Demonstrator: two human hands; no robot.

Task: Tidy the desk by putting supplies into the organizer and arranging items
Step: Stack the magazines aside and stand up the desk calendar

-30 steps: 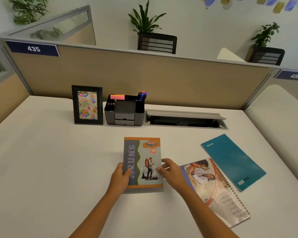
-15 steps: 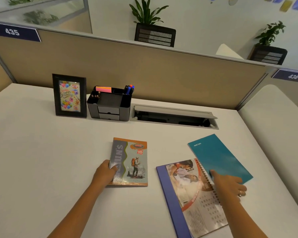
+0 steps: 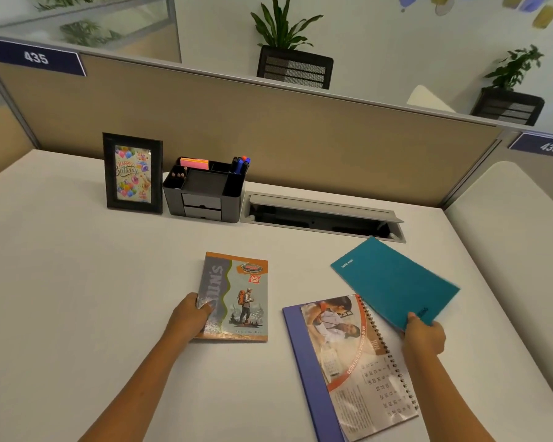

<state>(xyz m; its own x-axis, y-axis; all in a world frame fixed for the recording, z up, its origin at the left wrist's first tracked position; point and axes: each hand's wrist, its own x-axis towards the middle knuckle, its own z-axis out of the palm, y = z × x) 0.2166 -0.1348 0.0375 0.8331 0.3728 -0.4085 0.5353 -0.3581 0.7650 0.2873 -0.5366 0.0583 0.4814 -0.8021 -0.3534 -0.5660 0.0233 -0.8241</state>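
— What have the hands got?

— My right hand (image 3: 423,334) pinches the near corner of the teal notebook (image 3: 393,282), which is tilted up off the surface (image 3: 77,282). My left hand (image 3: 189,317) curls over the left edge of the hiker-cover notebook (image 3: 237,298), thumb on top; it lies flat.

— And around them?

— The spiral-bound calendar (image 3: 348,362) lies flat between my hands, just under the teal one. At twelve o'clock from the left hand stands the black organizer (image 3: 205,193), with markers (image 3: 241,164) and sticky notes (image 3: 193,162) in its top compartments; the birthday picture frame (image 3: 133,173) is just beside it at its nine o'clock.
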